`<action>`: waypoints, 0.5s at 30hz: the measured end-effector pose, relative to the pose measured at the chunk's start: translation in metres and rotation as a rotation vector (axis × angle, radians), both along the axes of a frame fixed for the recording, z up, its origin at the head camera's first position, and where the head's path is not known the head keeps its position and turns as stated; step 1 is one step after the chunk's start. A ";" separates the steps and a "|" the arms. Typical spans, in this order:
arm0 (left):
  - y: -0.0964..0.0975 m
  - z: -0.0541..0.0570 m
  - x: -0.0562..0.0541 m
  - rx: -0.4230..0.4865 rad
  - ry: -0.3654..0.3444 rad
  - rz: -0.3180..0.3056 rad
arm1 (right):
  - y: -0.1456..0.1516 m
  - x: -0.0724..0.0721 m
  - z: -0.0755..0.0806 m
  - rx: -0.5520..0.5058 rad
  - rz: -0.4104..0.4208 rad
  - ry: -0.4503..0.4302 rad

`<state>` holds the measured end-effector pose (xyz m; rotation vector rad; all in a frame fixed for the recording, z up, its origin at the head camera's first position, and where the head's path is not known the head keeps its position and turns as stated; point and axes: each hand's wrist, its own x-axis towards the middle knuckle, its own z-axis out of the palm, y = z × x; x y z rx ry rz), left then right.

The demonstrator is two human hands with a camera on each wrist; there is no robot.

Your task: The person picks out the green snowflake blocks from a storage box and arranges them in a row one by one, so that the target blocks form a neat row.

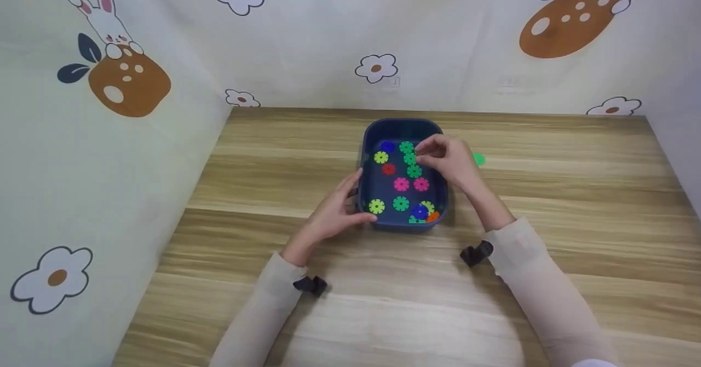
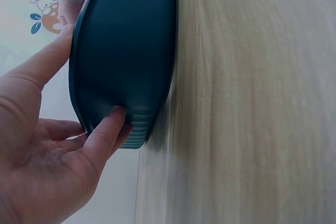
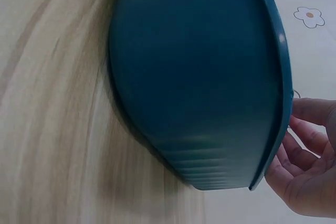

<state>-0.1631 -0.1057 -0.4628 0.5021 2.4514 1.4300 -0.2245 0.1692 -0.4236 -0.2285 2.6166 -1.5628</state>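
A dark blue plastic tub (image 1: 402, 228) stands on the table with several notched plastic discs lying in it. My left hand (image 1: 334, 208) holds the tub at its near left corner, thumb at the front rim, and the left wrist view shows fingertips against the outer wall. Over the right rim reaches my right hand (image 1: 452, 161), its thumb and forefinger pinching at the edge of a green disc (image 1: 410, 159). That disc lies in a row with two other green discs, apparently touching. In the right wrist view the tub wall hides those fingertips.
Loose in the tub are pink discs (image 1: 401, 184), a red disc (image 1: 388, 168) and yellow discs (image 1: 377, 206). A small pile with a blue disc (image 1: 419, 212) fills the near right corner. Some green thing (image 1: 479, 159) lies on the table behind my right hand.
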 end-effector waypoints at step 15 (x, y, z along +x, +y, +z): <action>0.001 0.001 0.000 0.079 -0.050 -0.013 | -0.020 0.005 -0.005 0.030 0.102 0.028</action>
